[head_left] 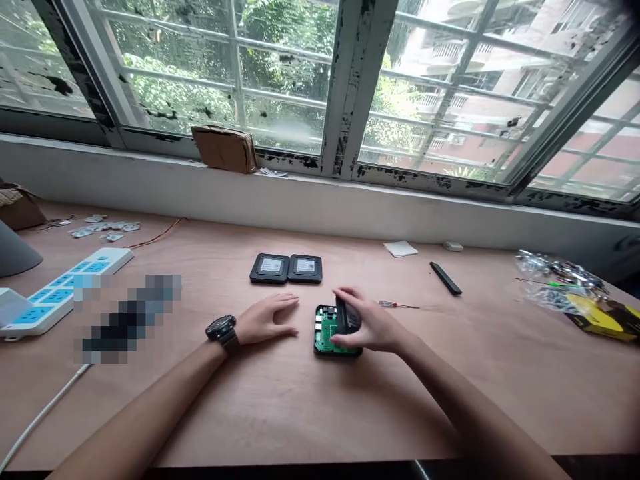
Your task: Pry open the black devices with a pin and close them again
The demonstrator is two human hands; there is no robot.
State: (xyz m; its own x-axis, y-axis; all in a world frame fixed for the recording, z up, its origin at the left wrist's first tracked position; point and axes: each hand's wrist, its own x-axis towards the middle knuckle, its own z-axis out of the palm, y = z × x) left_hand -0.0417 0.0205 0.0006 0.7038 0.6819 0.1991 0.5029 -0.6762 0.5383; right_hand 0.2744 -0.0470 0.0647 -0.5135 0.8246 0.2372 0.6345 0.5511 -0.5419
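My right hand (pixel 373 322) grips a thin black rectangular piece (pixel 345 317) between thumb and fingers. It is tilted over a green circuit board (pixel 327 327) that sits in an open black case (pixel 317 351) on the table; whether the piece touches the board I cannot tell. To the left of the case, my left hand (pixel 265 319) rests on the tabletop, fingers stretched out and holding nothing. Behind the hands, two black square boxes (pixel 270 268) with white labels lie side by side. Just right of my right hand is a small screwdriver (pixel 399 305).
A white power strip (pixel 65 287) and a blurred-out dark object (pixel 130 320) lie at left. A black bar (pixel 445 279) and white paper (pixel 400 249) are at back right. Plastic bags (pixel 555 280) and a yellow-black package (pixel 603 319) sit far right.
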